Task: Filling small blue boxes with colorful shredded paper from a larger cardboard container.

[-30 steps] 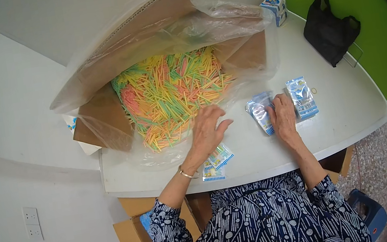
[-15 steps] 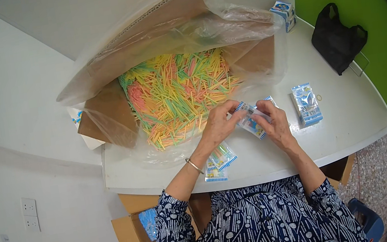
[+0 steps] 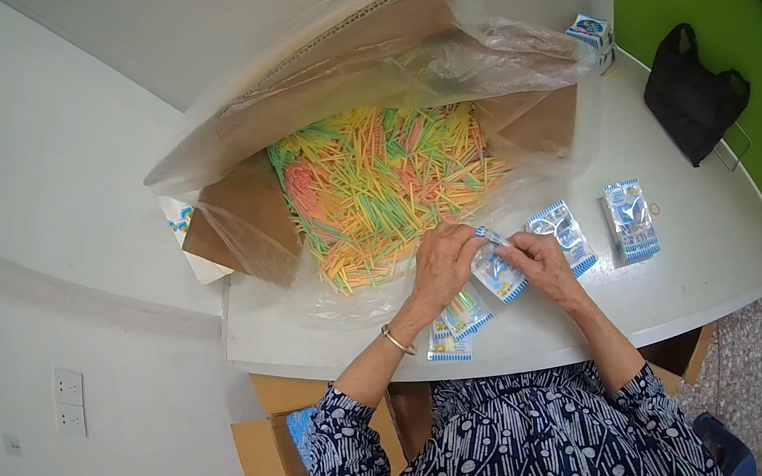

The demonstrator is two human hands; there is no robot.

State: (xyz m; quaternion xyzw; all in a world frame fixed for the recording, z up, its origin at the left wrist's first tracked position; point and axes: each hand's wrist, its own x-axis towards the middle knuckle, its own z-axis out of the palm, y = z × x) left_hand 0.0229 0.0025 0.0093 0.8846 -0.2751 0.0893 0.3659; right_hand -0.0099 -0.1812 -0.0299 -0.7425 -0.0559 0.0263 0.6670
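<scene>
Left hand (image 3: 447, 262) curled, thumb and fingers nearly together on the striped top edge of a small clear-and-blue packet (image 3: 502, 280). Right hand (image 3: 545, 264) half closed, thumb and fingers pinching same packet from its right side; no gap to speak of in either grip. Packet sits between the hands, tilted, probably so both sets of fingertips reach its top edge; can't tell if its mouth is open

Just beyond right hand: flat packets (image 3: 559, 232), lying loose, likely there for easy reach. Further right, well apart from the hand: neat packet stack (image 3: 633, 223), squared up, presumably to keep it tidy; rubber band (image 3: 655, 209) beside it

Ahead of left hand: cardboard box (image 3: 359, 34) full of coloured sticks (image 3: 393, 186), clear plastic liner (image 3: 527, 55) draped over the raised flaps, likely keeping sticks off bare card. Box opening faces the hands, seems handy for reaching in

Under left wrist, toward the body: overlapping packets (image 3: 465, 314), coloured sticks showing in the top one, apparently set aside near the table (image 3: 718, 224) edge
</scene>
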